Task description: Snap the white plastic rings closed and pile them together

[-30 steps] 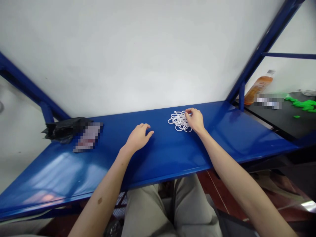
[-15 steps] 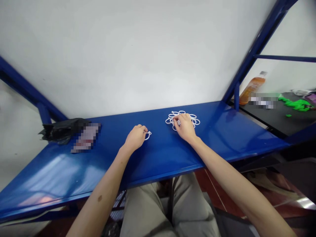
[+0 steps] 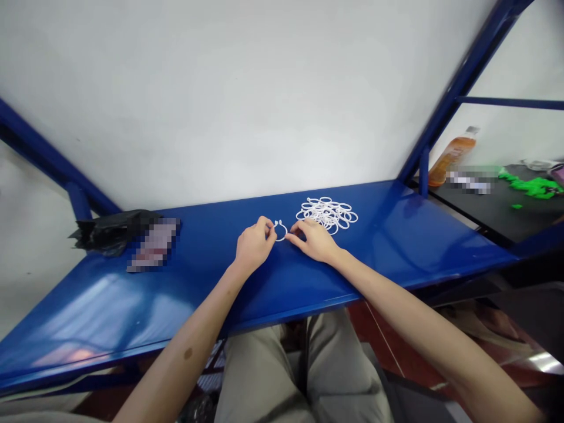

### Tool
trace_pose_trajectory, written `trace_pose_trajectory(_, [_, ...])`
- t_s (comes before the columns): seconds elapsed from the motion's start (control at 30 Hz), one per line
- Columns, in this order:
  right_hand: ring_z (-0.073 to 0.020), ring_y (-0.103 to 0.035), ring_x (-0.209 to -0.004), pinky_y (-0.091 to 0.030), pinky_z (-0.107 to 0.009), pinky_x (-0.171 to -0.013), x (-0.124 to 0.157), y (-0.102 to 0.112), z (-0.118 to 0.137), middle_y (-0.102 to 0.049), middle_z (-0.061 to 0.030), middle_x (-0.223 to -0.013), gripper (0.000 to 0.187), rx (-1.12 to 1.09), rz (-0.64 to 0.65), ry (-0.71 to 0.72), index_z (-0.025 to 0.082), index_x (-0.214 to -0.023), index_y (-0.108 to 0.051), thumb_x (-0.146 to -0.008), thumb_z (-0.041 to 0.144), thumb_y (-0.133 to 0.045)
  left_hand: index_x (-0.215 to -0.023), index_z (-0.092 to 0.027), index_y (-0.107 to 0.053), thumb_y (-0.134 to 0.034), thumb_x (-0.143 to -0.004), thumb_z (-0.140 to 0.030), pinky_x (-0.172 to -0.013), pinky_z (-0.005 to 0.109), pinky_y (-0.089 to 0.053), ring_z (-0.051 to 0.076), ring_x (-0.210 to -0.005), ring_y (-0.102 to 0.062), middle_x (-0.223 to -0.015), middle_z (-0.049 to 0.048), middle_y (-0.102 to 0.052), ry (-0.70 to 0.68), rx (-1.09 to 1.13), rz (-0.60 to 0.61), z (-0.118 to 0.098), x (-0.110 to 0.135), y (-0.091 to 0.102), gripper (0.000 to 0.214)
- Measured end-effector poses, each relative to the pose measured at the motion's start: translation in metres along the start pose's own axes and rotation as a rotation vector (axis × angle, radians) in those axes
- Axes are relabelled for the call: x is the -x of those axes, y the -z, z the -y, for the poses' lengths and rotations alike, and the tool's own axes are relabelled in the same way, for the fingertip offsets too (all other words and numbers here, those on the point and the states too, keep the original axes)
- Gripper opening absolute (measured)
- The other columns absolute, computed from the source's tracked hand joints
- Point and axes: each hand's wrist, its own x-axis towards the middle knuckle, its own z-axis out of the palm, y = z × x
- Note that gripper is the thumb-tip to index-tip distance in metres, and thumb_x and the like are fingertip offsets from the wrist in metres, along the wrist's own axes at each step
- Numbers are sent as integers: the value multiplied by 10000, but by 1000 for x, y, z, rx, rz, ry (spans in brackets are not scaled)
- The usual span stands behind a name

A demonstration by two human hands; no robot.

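Note:
A small white curtain ring (image 3: 282, 239) stands between my hands above the blue table (image 3: 282, 288), its gap and two knobbed ends at the top. My left hand (image 3: 256, 242) pinches the ring's left side between thumb and fingers. At its right side, the thumb and forefinger of my right hand (image 3: 314, 239) close on the rim. Just behind my right hand lies a loose pile of similar white rings (image 3: 341, 214), partly overlapping one another.
On the left of the table are a crumpled black plastic bag (image 3: 110, 232) and a blurred-out flat item (image 3: 154, 247). Blue frame posts (image 3: 423, 170) rise at the sides. Beyond the right one, a black surface holds an orange bottle (image 3: 453, 155) and green pieces (image 3: 529, 183).
My right hand has left the ring pile and come left to the ring in my left hand. My left hand has shifted slightly right, and the ring now shows more fully.

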Motion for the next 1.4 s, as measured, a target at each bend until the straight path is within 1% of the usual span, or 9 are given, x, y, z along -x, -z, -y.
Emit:
trace_pose_trajectory(0.13, [-165,-658,-769,-507,-304,-742,-1,-2,-3,-706,-22,-846,134,-203,-4,-32,202,-929,-632,-974,319,-583,-1171,-233,-582,-511,-933,-267,-698,297,-444,204,-805,-689,-811,-3,-714,-51,24,-8,-2,2,-6,250])
trace_pose_trajectory(0.27, [-156,-674,-749,-510,-290,-733,-2,-4,-7,-713,-14,-828,98,-257,-14,-39,201,-929,-634,-969,257,-563,-1164,-215,-604,-505,-938,-243,-691,287,-449,185,-749,-667,-772,-8,-695,-158,56,51,-4,4,-11,248])
trace_pose_trajectory(0.43, [-164,-689,-754,-526,-288,-723,-1,-5,-6,-724,-17,-845,137,-338,-27,-70,208,-945,-627,-938,344,-632,-1171,-201,-620,-515,-946,-222,-770,303,-483,184,-772,-677,-867,19,-740,-156,17,-71,-5,4,-16,249])
trace_pose_trajectory(0.57, [-158,-661,-737,-502,-282,-717,0,-8,-6,-706,-13,-831,78,-277,-38,-28,210,-967,-620,-975,266,-566,-1202,-203,-632,-527,-962,-246,-802,316,-512,201,-818,-700,-911,34,-762,-213,-33,-112,-1,5,-20,266])
trace_pose_trajectory(0.7, [-178,-612,-802,-485,-298,-756,2,-10,-9,-657,-44,-859,132,-136,-84,74,203,-918,-605,-1007,253,-521,-1217,-186,-633,-509,-993,-282,-842,320,-541,210,-893,-721,-955,62,-772,-342,-14,-158,7,7,-26,273])
trace_pose_trajectory(0.87, [-192,-565,-816,-467,-303,-754,4,-9,-10,-638,-60,-851,167,-55,-75,189,195,-928,-596,-1032,249,-477,-1183,-185,-652,-477,-1013,-308,-853,331,-564,217,-930,-728,-1035,92,-772,-440,-18,-256,14,9,-32,273])
trace_pose_trajectory(1.03, [-186,-551,-804,-461,-295,-727,4,-8,-11,-630,-56,-836,189,-43,-60,194,191,-929,-602,-1041,251,-462,-1182,-180,-655,-434,-1029,-330,-857,355,-573,226,-948,-724,-1090,108,-765,-509,-54,-281,15,9,-34,308])
trace_pose_trajectory(1.23, [-197,-561,-826,-477,-307,-736,6,-7,-14,-650,-74,-856,207,32,-23,290,182,-977,-624,-1048,232,-437,-1190,-191,-642,-410,-1036,-327,-832,348,-553,217,-888,-709,-1053,97,-761,-522,-139,-200,16,10,-32,310])
trace_pose_trajectory(1.4, [-215,-581,-848,-493,-336,-764,3,-11,-11,-680,-89,-878,219,143,-62,265,181,-1011,-643,-1049,253,-440,-1204,-219,-615,-430,-1026,-325,-803,350,-531,224,-885,-681,-1017,73,-741,-351,-166,-86,8,9,-26,277])
